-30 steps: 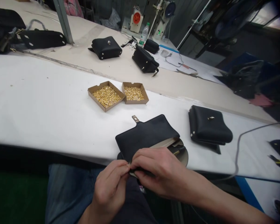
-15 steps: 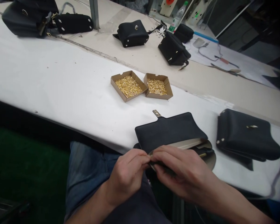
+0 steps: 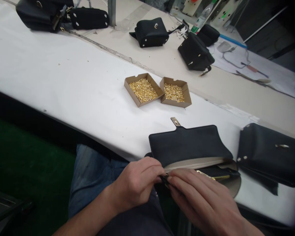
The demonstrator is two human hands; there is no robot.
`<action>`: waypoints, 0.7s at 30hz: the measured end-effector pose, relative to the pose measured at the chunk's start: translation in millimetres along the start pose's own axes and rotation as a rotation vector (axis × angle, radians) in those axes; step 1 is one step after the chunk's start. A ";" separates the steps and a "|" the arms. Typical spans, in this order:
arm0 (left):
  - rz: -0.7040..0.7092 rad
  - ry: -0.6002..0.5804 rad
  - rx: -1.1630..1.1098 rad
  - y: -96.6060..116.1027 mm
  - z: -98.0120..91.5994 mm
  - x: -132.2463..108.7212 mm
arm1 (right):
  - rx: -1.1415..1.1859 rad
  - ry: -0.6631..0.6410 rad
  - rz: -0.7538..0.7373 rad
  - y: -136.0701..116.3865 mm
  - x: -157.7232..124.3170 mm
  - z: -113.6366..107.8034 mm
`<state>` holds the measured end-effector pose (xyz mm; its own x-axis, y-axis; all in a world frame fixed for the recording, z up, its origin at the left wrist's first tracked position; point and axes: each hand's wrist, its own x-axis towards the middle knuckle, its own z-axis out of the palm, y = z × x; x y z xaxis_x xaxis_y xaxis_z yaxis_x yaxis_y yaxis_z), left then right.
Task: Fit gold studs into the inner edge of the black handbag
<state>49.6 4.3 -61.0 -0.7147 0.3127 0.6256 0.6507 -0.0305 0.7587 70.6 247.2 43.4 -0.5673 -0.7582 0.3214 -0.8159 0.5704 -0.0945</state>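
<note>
Black handbag (image 3: pixel 186 144) lies open at the lower right of centre, its flap spread on a white tabletop (image 3: pixel 83 95), with a metal clasp (image 3: pixel 175 122) pointing up the frame. Left hand (image 3: pixel 140 180) and right hand (image 3: pixel 204 196) pinch its near edge, fingertips close together; what lies between them is mostly hidden. At centre, two cardboard trays (image 3: pixel 175 103) hold small gold-coloured pieces (image 3: pixel 142 89). Another black bag (image 3: pixel 263 147) sits at the right edge.
</note>
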 end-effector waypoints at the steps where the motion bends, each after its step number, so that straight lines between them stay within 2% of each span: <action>1: 0.017 0.006 0.014 -0.9 1.0 -0.9 | 0.015 -0.003 0.010 0.1 -0.7 -0.1; 8: 0.113 0.056 0.093 -3.2 8.0 -11.7 | 0.063 -0.026 0.087 -3.0 4.0 -2.2; 15: 0.095 0.098 0.071 -2.9 11.9 -18.5 | 0.267 -0.116 0.110 3.5 17.3 1.2; 21: 0.030 0.135 0.006 -6.6 15.5 -22.7 | 0.258 -0.139 0.164 2.8 20.5 0.8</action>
<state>65.5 12.1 -83.0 -0.7228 0.1809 0.6670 0.6735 -0.0318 0.7385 56.6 233.0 48.9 -0.6886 -0.7089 0.1522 -0.7037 0.6029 -0.3759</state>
